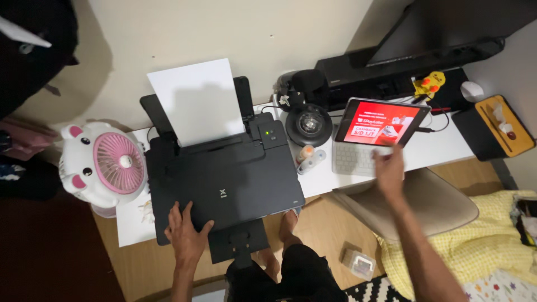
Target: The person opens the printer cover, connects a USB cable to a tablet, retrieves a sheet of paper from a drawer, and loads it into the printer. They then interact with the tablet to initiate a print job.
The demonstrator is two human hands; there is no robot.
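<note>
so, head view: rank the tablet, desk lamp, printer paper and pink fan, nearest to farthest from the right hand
1. tablet: the right hand reaches to its lower edge, over the keyboard.
2. desk lamp: just left of the tablet.
3. printer paper: upright in the printer's rear tray, further left.
4. pink fan: far left end of the table.

The printer [224, 179] had a matt black plastic casing, and the sheet [196, 100] in its rear feed was smooth white paper. The tablet [383, 123] had a glossy glass screen, the tabletop [436, 148] was smooth and white, and the fan [103, 165] was glossy white and pink plastic.
</note>
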